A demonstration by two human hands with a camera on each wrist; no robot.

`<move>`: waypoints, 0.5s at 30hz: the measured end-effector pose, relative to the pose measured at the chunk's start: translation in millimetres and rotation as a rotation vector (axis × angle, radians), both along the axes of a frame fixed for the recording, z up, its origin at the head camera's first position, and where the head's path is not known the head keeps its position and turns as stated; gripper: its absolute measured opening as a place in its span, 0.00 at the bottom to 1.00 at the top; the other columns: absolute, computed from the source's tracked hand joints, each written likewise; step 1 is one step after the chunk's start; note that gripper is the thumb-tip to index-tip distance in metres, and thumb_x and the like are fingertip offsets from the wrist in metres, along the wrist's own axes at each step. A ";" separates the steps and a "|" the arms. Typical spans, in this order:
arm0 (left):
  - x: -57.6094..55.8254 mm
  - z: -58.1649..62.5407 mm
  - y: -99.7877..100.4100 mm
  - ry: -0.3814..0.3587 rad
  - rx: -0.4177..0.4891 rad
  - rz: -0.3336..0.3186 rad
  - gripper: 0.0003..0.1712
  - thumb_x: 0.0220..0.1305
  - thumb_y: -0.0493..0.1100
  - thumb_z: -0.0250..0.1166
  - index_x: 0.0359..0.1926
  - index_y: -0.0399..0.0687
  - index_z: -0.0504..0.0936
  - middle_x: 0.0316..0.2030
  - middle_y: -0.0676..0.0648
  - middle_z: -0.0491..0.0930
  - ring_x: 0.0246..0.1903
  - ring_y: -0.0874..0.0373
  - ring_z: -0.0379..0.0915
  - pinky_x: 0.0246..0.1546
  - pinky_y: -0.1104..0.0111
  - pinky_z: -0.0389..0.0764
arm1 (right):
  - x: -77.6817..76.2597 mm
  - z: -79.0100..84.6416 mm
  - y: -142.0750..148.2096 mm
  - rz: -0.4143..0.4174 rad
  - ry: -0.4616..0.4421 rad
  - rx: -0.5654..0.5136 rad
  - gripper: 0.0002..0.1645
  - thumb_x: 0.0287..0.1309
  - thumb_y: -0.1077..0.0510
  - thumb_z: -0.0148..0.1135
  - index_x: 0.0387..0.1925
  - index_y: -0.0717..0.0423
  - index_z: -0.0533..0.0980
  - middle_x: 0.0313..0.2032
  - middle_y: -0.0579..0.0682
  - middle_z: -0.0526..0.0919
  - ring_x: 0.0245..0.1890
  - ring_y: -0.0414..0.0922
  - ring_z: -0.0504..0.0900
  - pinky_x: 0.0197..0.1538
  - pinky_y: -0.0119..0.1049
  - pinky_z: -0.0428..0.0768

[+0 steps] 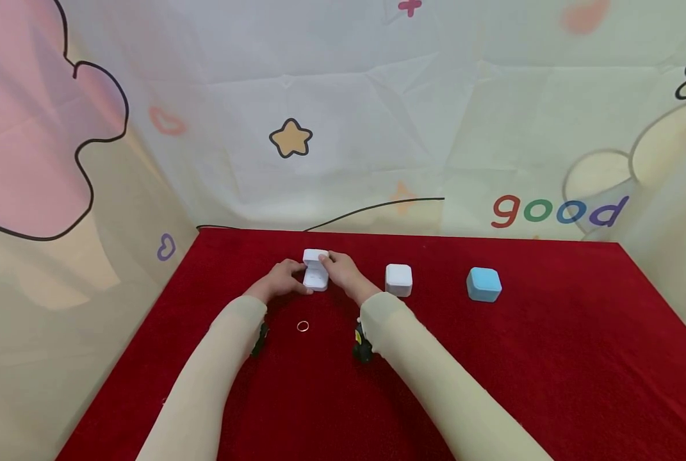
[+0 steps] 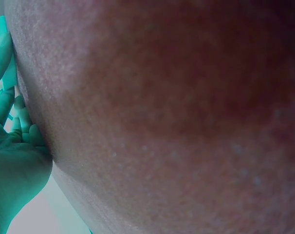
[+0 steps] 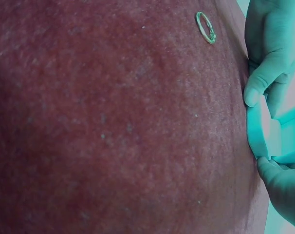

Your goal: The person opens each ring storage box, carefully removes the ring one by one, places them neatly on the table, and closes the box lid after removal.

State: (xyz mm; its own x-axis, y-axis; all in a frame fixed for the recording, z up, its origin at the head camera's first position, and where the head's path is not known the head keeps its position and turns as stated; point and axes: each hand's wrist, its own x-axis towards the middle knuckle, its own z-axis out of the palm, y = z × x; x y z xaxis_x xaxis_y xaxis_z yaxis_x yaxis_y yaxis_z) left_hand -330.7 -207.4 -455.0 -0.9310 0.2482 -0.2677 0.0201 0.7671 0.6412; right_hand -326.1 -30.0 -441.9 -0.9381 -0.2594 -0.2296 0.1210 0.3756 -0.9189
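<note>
Holding a small white ring box [image 1: 316, 271] between them, the left hand [image 1: 282, 279] grips its base while the right hand [image 1: 341, 271] pinches the raised lid. The box stands on the red surface [image 1: 492, 358], lid hinged up at the far side, its open mouth facing the person; it is squarish, with no clear long axis (the lid adds height). A thin ring [image 1: 303, 326] lies flat on the cloth, near the left hand and on its near side, well apart from the box. Doing this well probably means steadying the base and keeping the lid fully back. Two closed boxes, white [image 1: 398, 280] and blue [image 1: 483, 284], sit beyond the right hand.
</note>
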 end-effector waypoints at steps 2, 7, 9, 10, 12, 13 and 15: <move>0.8 0.6 0.4 -0.001 0.001 0.000 0.42 0.65 0.41 0.70 0.74 0.33 0.64 0.73 0.32 0.65 0.74 0.39 0.58 0.77 0.48 0.63 | 0.9 0.5 0.2 0.002 -0.001 -0.002 0.34 0.80 0.51 0.46 0.78 0.64 0.57 0.76 0.62 0.64 0.74 0.56 0.67 0.78 0.50 0.66; 1.0 0.4 1.2 -0.018 0.005 0.013 0.42 0.65 0.42 0.70 0.75 0.33 0.63 0.74 0.32 0.63 0.74 0.39 0.57 0.76 0.48 0.64 | 1.4 1.6 0.1 0.004 0.010 0.004 0.35 0.80 0.52 0.46 0.78 0.65 0.56 0.77 0.62 0.63 0.74 0.56 0.67 0.78 0.50 0.65; 0.7 0.0 1.2 -0.029 0.002 0.024 0.43 0.65 0.42 0.69 0.75 0.34 0.63 0.74 0.32 0.62 0.74 0.39 0.56 0.76 0.49 0.64 | 1.3 1.6 0.0 0.006 0.008 0.006 0.35 0.80 0.52 0.47 0.78 0.65 0.55 0.77 0.63 0.63 0.74 0.57 0.67 0.78 0.50 0.66; 0.4 -0.1 1.0 -0.034 -0.001 0.026 0.43 0.65 0.43 0.70 0.75 0.34 0.63 0.74 0.32 0.61 0.74 0.38 0.56 0.77 0.49 0.63 | 1.3 1.4 0.0 0.006 0.006 0.008 0.35 0.79 0.52 0.47 0.78 0.65 0.55 0.77 0.62 0.63 0.74 0.57 0.67 0.78 0.50 0.66; -0.3 -0.4 0.1 -0.041 0.004 0.029 0.43 0.64 0.44 0.70 0.75 0.34 0.64 0.74 0.32 0.61 0.75 0.39 0.55 0.77 0.49 0.63 | 1.2 1.1 0.0 0.007 0.000 0.012 0.35 0.79 0.52 0.47 0.78 0.65 0.55 0.77 0.62 0.63 0.74 0.57 0.67 0.78 0.50 0.66; -0.8 -0.6 -0.3 -0.045 0.007 0.030 0.44 0.64 0.44 0.71 0.75 0.35 0.64 0.74 0.33 0.61 0.75 0.39 0.55 0.77 0.49 0.63 | 1.3 1.1 -0.1 0.007 -0.004 0.014 0.36 0.79 0.52 0.47 0.78 0.64 0.55 0.77 0.62 0.62 0.74 0.57 0.66 0.78 0.50 0.66; -3.2 -3.2 -2.4 -0.025 0.000 0.016 0.44 0.62 0.45 0.72 0.74 0.35 0.66 0.72 0.32 0.63 0.72 0.39 0.59 0.74 0.50 0.67 | 1.7 1.3 -0.5 0.006 -0.008 0.020 0.36 0.79 0.52 0.47 0.78 0.64 0.54 0.78 0.62 0.61 0.75 0.57 0.65 0.79 0.50 0.65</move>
State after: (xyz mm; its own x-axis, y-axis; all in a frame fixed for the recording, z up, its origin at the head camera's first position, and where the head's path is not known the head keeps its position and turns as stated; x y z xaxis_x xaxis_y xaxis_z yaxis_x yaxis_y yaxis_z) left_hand -333.9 -209.7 -458.2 -0.9279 0.2338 -0.2905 -0.0076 0.7670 0.6417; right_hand -324.4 -30.4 -440.6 -0.9345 -0.2604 -0.2427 0.1264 0.3946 -0.9101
